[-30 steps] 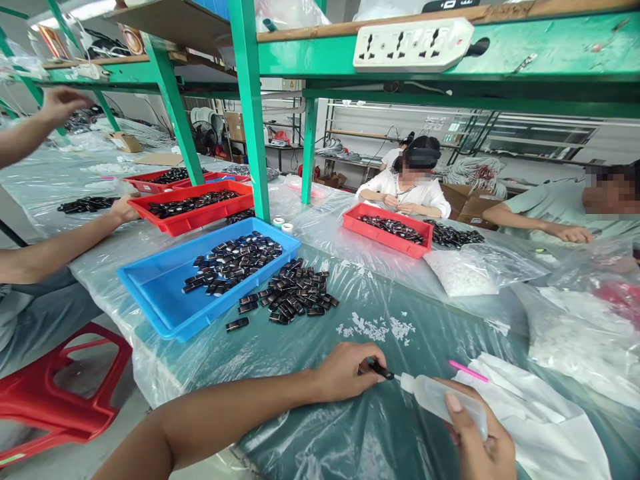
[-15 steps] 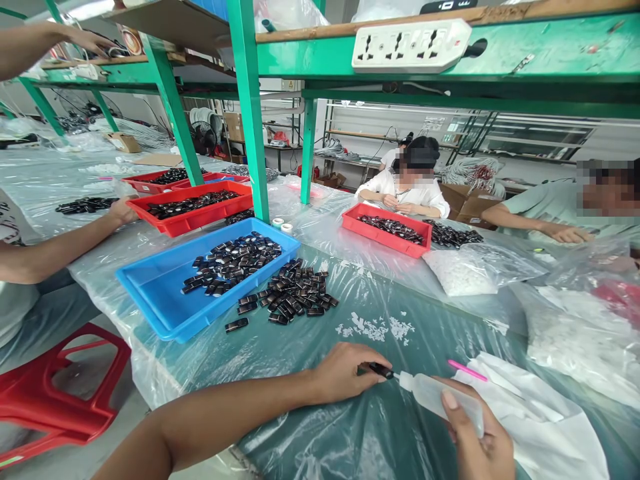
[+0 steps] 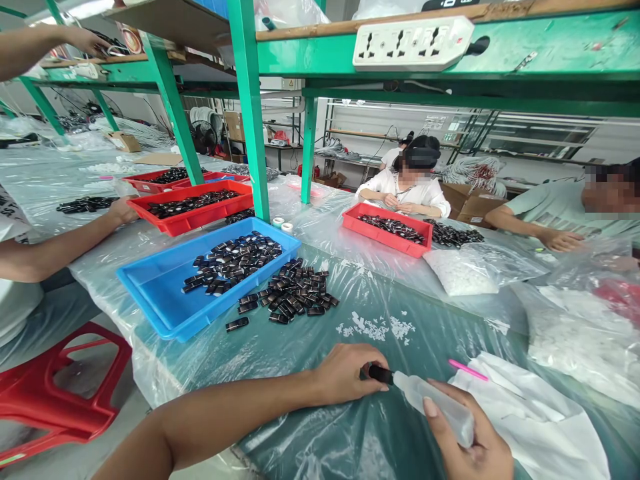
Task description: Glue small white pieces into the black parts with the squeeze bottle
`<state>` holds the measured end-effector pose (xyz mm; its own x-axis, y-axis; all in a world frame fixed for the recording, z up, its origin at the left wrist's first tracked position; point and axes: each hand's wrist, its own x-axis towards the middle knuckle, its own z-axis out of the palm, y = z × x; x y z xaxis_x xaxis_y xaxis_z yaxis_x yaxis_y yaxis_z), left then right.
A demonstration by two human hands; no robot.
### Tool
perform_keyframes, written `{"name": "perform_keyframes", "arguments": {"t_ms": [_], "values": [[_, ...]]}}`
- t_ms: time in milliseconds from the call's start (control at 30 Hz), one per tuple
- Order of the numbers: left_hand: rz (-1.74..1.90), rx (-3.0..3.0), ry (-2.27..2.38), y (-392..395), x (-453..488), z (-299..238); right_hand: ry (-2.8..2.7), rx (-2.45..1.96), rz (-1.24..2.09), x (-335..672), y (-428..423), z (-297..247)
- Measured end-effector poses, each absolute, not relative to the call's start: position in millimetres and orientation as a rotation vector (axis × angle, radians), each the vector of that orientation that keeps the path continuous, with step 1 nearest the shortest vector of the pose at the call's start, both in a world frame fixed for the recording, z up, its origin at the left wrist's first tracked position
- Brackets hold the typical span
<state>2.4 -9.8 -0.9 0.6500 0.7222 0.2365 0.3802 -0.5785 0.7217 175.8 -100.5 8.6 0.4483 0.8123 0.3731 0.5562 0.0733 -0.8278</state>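
Between the thumb and fingers of my left hand [image 3: 350, 373] is a small black plastic piece [image 3: 381, 375], held just above the plastic-covered table. My right hand [image 3: 470, 427] grips a translucent squeeze bottle [image 3: 440, 403], its nozzle pointing left and meeting the right end of the piece; whether the tip touches or enters it, I cannot tell. Beyond my left hand lie small white bits [image 3: 370, 327] in two loose clusters. A heap of similar black pieces [image 3: 295, 293] rests beside the blue tray [image 3: 150, 287], which holds several more.
A pink stick [image 3: 467, 369] and a white cloth [image 3: 545, 413] lie at the right. Bags of white parts [image 3: 463, 273] sit farther back. Red trays [image 3: 390, 233] stand across the table. Green shelf posts [image 3: 250, 120] rise from it. Co-workers' hands [image 3: 563, 239] are at the edges.
The squeeze bottle has shifted slightly left and tilted more steeply, its nozzle now closer against the black piece. My left hand has barely moved.
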Motion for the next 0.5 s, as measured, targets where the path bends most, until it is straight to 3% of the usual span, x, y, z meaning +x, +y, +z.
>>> {"name": "perform_keyframes", "arguments": {"t_ms": [233,500], "values": [[0.697,2.21,0.857,-9.4,2.1,-2.6,-1.295,-1.574,0.206,174.6,-102.9,2.9],[0.726,2.005,0.823,-7.6,3.1,-4.8,-0.994,-1.538,0.562,182.2,-97.8,9.0]]}}
